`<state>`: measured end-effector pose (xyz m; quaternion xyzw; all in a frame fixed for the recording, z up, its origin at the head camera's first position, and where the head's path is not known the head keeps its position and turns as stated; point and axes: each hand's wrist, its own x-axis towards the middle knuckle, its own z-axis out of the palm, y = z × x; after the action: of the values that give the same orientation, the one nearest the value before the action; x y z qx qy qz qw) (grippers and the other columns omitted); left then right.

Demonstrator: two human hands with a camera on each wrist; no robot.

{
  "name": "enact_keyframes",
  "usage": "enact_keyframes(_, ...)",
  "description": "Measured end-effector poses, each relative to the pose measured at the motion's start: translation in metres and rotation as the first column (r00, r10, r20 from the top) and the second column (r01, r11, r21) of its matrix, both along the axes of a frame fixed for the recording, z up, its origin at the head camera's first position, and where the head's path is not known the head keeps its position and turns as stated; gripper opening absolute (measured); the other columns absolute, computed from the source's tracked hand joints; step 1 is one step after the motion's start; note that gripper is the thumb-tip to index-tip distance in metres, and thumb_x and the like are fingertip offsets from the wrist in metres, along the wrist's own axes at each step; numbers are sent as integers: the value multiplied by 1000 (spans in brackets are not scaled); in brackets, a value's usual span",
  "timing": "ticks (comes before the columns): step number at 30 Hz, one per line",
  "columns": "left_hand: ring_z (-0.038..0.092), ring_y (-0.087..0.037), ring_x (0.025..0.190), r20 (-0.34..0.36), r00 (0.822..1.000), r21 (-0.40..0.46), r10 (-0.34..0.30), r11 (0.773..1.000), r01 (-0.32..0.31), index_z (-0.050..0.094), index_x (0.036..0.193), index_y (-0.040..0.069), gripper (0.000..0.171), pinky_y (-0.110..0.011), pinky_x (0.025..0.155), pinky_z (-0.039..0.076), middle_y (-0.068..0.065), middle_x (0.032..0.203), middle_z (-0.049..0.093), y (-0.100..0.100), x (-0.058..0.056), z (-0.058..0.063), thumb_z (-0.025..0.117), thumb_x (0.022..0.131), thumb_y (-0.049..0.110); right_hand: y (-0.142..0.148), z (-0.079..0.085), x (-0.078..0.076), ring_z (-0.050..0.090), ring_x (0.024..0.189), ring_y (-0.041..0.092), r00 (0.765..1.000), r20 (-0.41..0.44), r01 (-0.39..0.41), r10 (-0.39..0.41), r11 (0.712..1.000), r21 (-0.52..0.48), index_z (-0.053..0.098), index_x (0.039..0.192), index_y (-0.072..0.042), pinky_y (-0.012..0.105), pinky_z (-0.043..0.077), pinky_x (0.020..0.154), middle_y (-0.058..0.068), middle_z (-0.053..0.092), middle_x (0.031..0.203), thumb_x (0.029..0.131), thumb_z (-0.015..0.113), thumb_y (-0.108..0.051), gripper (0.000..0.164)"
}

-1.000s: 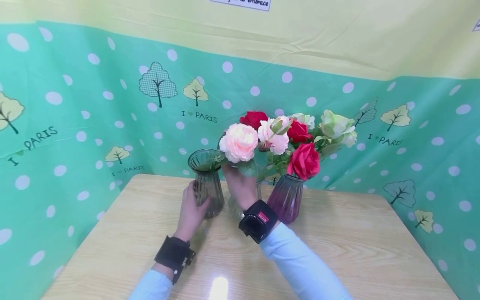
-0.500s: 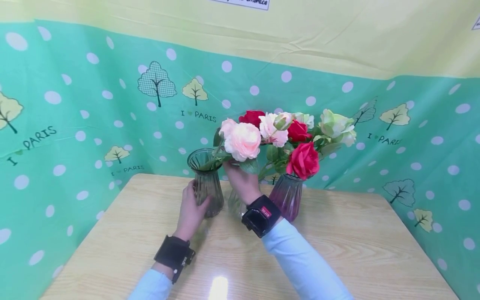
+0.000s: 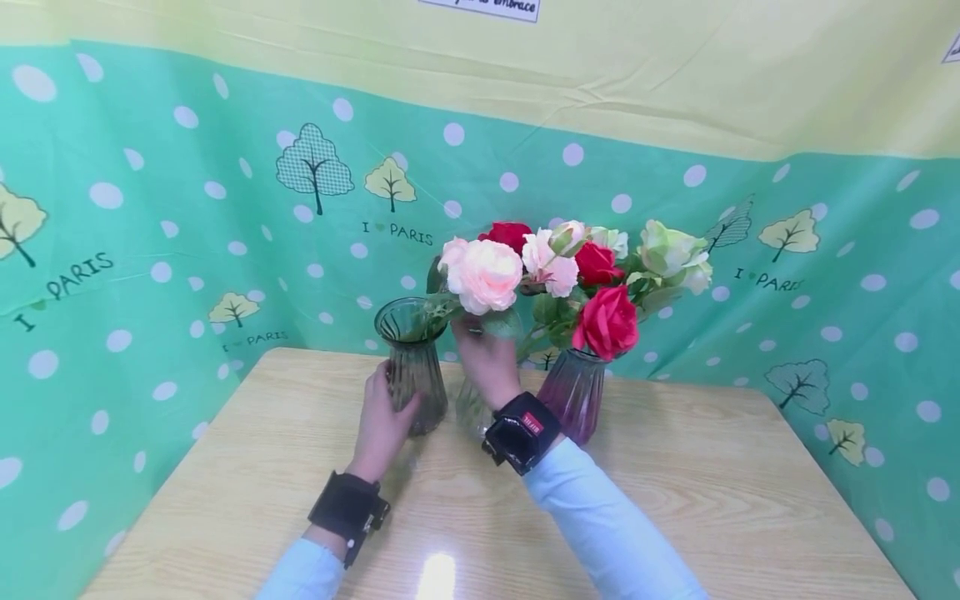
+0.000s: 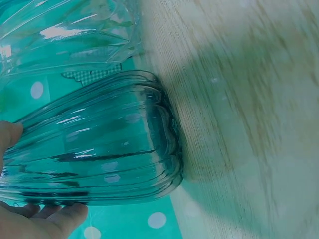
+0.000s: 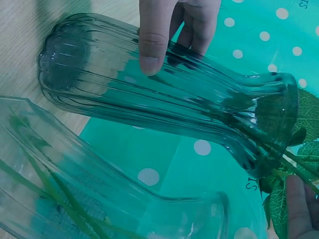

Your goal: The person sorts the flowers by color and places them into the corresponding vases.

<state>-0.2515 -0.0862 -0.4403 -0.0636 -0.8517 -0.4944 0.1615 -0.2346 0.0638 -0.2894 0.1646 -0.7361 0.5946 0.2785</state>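
Observation:
My left hand (image 3: 382, 421) grips the side of a smoky grey ribbed glass vase (image 3: 417, 375), which stands upright on the table. The left wrist view shows its fingers and thumb around the glass. Just right of that vase, my right hand (image 3: 487, 364) holds a pink artificial flower (image 3: 489, 277) below its bloom, with the fingers partly hidden by leaves. In the right wrist view, the flower's stem (image 5: 266, 144) passes through the mouth of the grey vase into its neck. Leaves bunch at the rim.
Behind my right hand stands a clear glass vase (image 3: 471, 410) with stems inside. Further right is a purple ribbed vase (image 3: 576, 392) with red roses (image 3: 607, 322) and pale green flowers (image 3: 670, 250). A dotted curtain (image 3: 225, 192) hangs behind the wooden table (image 3: 712, 483).
The pink flower has shifted slightly right and turned, showing a second pink bloom at its left. My right hand has moved a little right with it. My left hand and the grey vase stay put.

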Motion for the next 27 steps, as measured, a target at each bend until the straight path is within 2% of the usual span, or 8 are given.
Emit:
enact_keyframes(4,39,-39,128,-3,1000,-3,6,1000,-6,22,143,-2,74,-53,108,36,-25,141,32,1,0,-1,64,88,23,0,-10,-12,56,79,22,999,46,3,-3,1000,-6,55,106,0,24,51,70,16,59,88,86,58,3,21)
enact_keyframes(7,39,-39,128,-13,1000,-4,6,1000,-6,22,143,-2,74,-53,108,36,-26,141,32,1,0,-1,64,88,22,1,-16,-20,59,86,22,998,63,-6,6,1000,2,55,113,-3,28,55,76,14,61,96,87,59,-2,26)
enact_keyframes(10,39,-39,128,-13,1000,-12,5,1000,-5,21,144,-2,75,-53,108,36,-26,142,32,1,-1,-1,65,88,23,3,-20,-20,60,92,24,996,83,-24,24,1000,-11,53,118,-5,32,55,81,13,61,104,87,59,-2,32)
enact_keyframes(13,38,-39,128,-8,1000,-14,-2,1000,2,20,144,-2,75,-53,108,36,-26,142,31,1,-1,-1,64,88,24,6,-22,-17,62,90,25,997,71,-25,26,999,-22,53,117,-3,31,56,80,15,63,103,86,61,-1,32)
enact_keyframes(16,38,-39,129,2,1000,-5,-6,1000,6,20,144,-2,76,-53,109,36,-25,142,31,1,-1,0,64,89,24,8,-17,-6,64,85,30,998,56,-7,9,999,-35,56,110,3,33,57,77,21,66,96,84,62,2,27)
enact_keyframes(21,37,-39,130,30,999,-1,-11,1000,11,19,145,-1,77,-53,109,35,-25,144,29,-2,1,0,63,89,29,16,-9,20,64,77,26,984,171,40,-42,999,14,61,95,6,28,54,71,21,68,86,87,61,-2,11)
enact_keyframes(26,33,-40,133,62,998,-16,-6,1000,7,15,147,-2,81,-54,111,31,-26,148,25,-3,2,0,61,90,32,41,-41,20,65,77,21,974,212,57,-79,993,107,66,103,-2,27,55,68,15,71,92,90,60,-15,19)
enact_keyframes(27,31,-40,134,66,998,-19,-3,1000,4,13,147,-1,82,-54,112,30,-27,149,23,-4,2,-1,61,90,32,48,-48,21,67,83,23,971,222,62,-90,990,127,66,109,-4,29,56,71,15,71,99,91,60,-17,23)
